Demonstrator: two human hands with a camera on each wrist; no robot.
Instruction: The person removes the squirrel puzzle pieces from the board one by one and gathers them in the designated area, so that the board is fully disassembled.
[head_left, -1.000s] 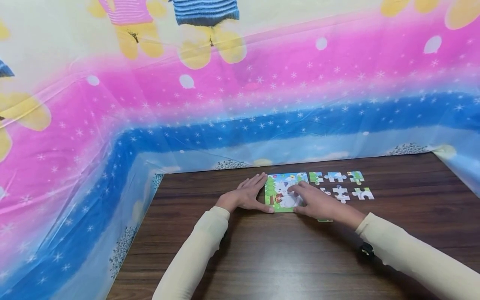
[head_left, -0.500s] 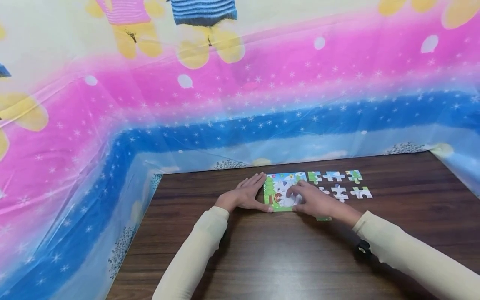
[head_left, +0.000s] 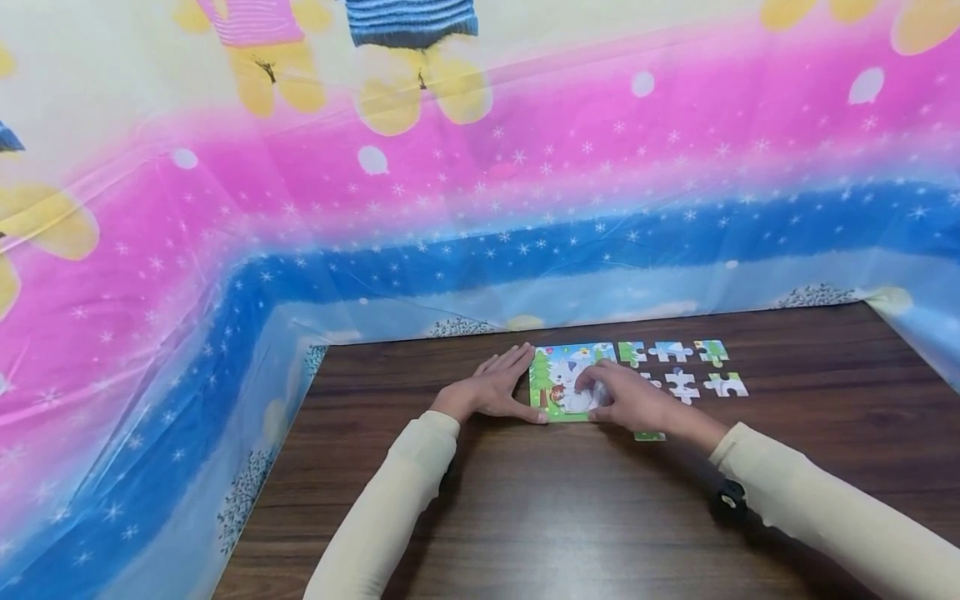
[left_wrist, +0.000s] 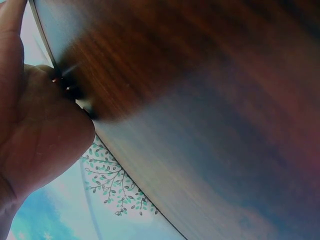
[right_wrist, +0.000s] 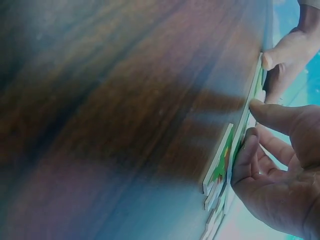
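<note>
A picture puzzle [head_left: 547,404] with a white cartoon animal and green trees lies flat near the table's far side. My left hand [head_left: 495,392] rests at its left edge, fingers spread, thumb at the lower left corner. Only the palm side of the left hand [left_wrist: 45,125] shows in the left wrist view. Over the puzzle's right half, my right hand [head_left: 633,400] has its fingers bent and its thumb low, around a pale puzzle piece [head_left: 576,403]. In the right wrist view the right hand [right_wrist: 285,165] is close against the puzzle, hiding part of it.
Loose puzzle pieces lie in rows to the right, among them a tree piece [head_left: 711,352] and a white-and-green piece [head_left: 726,385]. A green piece [head_left: 649,436] shows below the right wrist. A printed cloth [head_left: 480,217] hangs behind the brown table [head_left: 525,517].
My right thumb has shifted slightly to the right along the puzzle's lower edge. The left hand and the loose pieces have stayed in place.
</note>
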